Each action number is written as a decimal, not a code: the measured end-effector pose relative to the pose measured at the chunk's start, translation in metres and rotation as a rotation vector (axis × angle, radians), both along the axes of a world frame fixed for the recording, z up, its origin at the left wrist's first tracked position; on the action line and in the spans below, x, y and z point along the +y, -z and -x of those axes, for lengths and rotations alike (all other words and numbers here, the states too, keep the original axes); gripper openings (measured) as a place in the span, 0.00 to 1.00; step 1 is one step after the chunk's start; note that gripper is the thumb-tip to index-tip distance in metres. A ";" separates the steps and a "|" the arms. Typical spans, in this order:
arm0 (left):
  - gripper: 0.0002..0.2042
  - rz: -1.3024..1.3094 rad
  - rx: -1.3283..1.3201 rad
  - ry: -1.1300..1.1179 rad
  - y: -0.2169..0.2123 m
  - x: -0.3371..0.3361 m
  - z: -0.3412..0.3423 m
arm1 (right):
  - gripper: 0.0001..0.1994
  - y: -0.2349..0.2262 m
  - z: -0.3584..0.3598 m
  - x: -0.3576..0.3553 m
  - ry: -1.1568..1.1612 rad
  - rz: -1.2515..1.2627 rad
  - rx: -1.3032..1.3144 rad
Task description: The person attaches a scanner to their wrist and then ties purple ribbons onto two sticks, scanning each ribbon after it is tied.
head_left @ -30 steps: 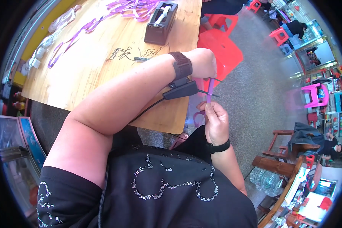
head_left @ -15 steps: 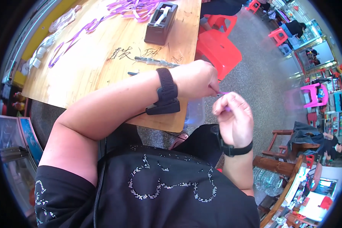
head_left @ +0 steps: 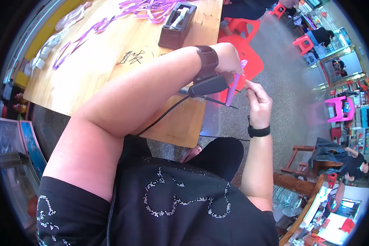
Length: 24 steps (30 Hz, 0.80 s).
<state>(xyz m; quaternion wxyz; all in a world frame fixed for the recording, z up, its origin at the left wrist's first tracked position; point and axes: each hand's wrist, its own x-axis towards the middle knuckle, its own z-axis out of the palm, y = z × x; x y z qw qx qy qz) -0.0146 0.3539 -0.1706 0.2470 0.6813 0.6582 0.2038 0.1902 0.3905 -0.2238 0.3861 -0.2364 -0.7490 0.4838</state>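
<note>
Beside the wooden bench (head_left: 110, 69) edge, left hand (head_left: 227, 57) grip clamped on thin purple ribbon strip (head_left: 232, 86), right hand (head_left: 258, 102) fingers pinched together near it.

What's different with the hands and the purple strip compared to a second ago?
The left hand has lifted and now pinches the top of the purple strip, which hangs straight down. The right hand has slid lower beside it. The tape dispenser and the ribbons on the wooden table stayed put.
</note>
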 end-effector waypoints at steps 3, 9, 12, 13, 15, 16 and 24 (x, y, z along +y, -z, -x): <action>0.17 0.111 0.092 0.033 0.000 0.006 0.001 | 0.14 0.009 0.008 0.005 -0.149 -0.147 -0.001; 0.16 0.233 0.287 0.129 0.003 0.021 -0.003 | 0.17 0.023 0.020 0.010 -0.289 -0.036 -0.035; 0.14 0.108 0.553 0.224 0.005 0.022 -0.008 | 0.13 0.039 0.024 0.005 -0.204 0.043 -0.006; 0.14 0.107 0.554 0.227 0.006 0.020 -0.009 | 0.13 0.044 0.023 0.002 -0.201 0.044 -0.005; 0.08 0.015 0.237 -0.100 0.012 0.010 -0.012 | 0.08 0.054 0.018 -0.010 -0.166 0.411 -0.003; 0.07 -0.139 0.364 -0.006 0.018 0.005 -0.011 | 0.07 0.063 0.021 -0.019 -0.151 0.460 0.060; 0.08 -0.047 -0.040 0.070 0.015 -0.031 -0.018 | 0.05 0.054 0.004 -0.081 -0.032 0.592 0.218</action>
